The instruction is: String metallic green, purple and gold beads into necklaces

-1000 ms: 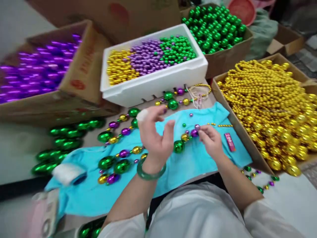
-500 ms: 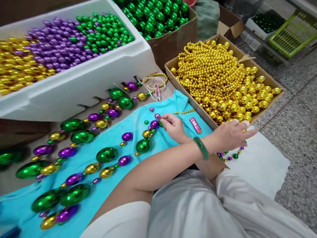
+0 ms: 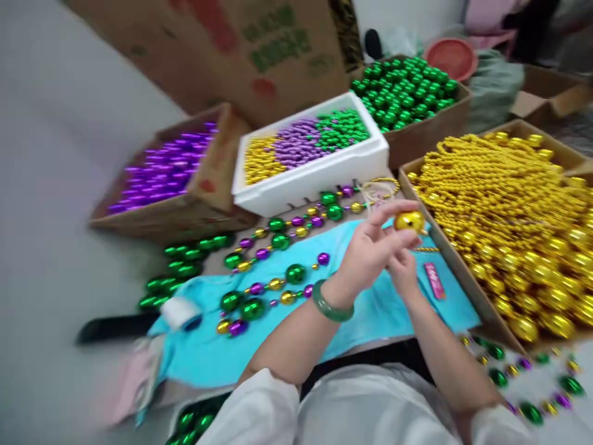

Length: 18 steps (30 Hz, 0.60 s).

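A large shiny gold bead sits between the thumb and stretched index finger of my left hand, which wears a green bangle. Close behind it is my right hand, fingers curled and mostly hidden by the left; what they hold cannot be made out. Below the hands lies a blue cloth. On its left part are strung beads, among them a green bead and a purple bead. A small pink packet rests to the right of my right hand.
A cardboard box of gold beads stands at the right. Behind are a white foam box of sorted beads, a carton of green beads and a carton of purple beads. A white roll lies at the left cloth edge.
My left hand has come back from the gold bead box with a gold bead, to beside my right hand. The camera view has swung left, showing the purple carton.
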### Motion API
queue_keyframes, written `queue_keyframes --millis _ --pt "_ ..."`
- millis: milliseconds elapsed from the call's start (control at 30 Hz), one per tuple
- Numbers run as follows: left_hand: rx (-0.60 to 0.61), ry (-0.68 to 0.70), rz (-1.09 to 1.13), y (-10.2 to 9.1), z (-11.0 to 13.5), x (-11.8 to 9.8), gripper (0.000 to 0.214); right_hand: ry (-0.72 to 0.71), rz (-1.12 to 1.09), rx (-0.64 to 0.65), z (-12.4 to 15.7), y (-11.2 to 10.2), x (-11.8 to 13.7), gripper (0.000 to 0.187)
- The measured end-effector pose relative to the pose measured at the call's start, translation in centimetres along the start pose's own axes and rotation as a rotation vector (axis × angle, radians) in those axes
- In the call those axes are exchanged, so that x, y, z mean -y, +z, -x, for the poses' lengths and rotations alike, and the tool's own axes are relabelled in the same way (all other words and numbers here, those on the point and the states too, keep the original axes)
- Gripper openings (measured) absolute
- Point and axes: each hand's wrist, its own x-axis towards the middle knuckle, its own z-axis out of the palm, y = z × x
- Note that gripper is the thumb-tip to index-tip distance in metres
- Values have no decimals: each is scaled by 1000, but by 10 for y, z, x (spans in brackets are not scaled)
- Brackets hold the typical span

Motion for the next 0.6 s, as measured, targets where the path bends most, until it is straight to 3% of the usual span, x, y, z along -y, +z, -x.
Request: queue_keyframes --millis 133,233,333,467,600 --pt "-332 -87 282 -84 19 -18 32 -4 -64 -23 14 -6 -4 22" --pt "-530 -110 387 -122 38 -14 26 -34 -8 29 29 -9 -3 18" --pt "-628 -93 462 -136 54 -7 16 -55 31 78 42 -5 4 17" --pt "-557 -152 394 -148 59 6 24 -33 27 144 39 9 10 16" --pt "-870 -114 -66 -170 54 31 15 34 -28 138 21 10 9 16"
